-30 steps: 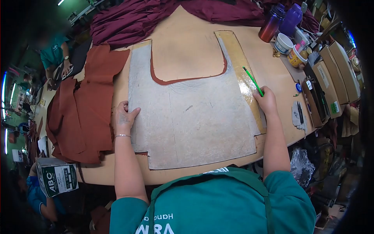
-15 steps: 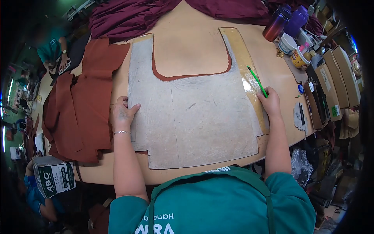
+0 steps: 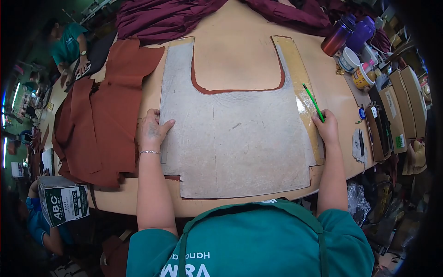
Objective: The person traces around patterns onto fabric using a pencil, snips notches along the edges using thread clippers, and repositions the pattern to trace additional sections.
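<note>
A large grey pattern board (image 3: 240, 143), with a U-shaped cutout at its far side and a yellow taped strip down its right edge, lies flat on the table. Reddish-brown leather shows from beneath it along the cutout and at the lower left. My left hand (image 3: 154, 129) grips the board's left edge, thumb on top, fingers curled by the rim. At the right edge, my right hand (image 3: 327, 128) is closed around a green pencil (image 3: 314, 102) that points up and left. Its fingers also touch the taped strip.
More reddish-brown leather (image 3: 104, 115) lies left of the board. Maroon fabric (image 3: 170, 21) is bunched at the far edge. Bottles (image 3: 339, 36), tubs (image 3: 349, 61) and boxes (image 3: 396, 106) stand on the right. A co-worker (image 3: 71, 44) works at far left; another person holds an ABC carton (image 3: 62, 203).
The view has shifted a little, so the board and both hands appear slightly farther right. Both hands keep their places at the board's edges. The co-worker at far left has changed posture.
</note>
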### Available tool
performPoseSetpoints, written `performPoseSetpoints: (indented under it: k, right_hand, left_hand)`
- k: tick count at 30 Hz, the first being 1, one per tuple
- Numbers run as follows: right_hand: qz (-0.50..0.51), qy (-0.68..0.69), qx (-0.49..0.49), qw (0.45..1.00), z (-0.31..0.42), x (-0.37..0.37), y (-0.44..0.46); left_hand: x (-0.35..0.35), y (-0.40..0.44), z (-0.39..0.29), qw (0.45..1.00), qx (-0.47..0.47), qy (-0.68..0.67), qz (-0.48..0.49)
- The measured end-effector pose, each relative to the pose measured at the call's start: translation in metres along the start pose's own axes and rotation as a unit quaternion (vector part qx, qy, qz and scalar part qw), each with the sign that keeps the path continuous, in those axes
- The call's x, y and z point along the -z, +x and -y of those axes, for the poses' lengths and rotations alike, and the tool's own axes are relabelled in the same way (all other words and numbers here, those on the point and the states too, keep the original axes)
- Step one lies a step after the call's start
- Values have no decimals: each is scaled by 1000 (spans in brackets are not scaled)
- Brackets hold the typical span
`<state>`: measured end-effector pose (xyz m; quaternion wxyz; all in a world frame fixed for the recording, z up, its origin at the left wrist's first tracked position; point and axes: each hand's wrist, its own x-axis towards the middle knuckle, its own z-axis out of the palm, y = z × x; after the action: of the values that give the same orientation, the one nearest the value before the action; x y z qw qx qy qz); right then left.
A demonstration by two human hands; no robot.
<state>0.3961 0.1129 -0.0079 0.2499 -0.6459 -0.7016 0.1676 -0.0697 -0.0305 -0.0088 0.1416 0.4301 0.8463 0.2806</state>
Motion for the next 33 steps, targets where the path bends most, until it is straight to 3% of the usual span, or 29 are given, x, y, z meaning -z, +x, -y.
performPoseSetpoints:
  k: [19,25,33]
  right_hand:
    - [5,21,-3,1000,-3,3,-3]
    - [15,24,-11,1000,4,6,-3]
    - [4,44,-33,998,-1,1,-3]
  left_hand:
    - [2,-7,-6,1000,2,-4,-21]
    - [1,-6,1,999,-36,7,-29]
    - [3,-4,-4,1000,12,-17,-8]
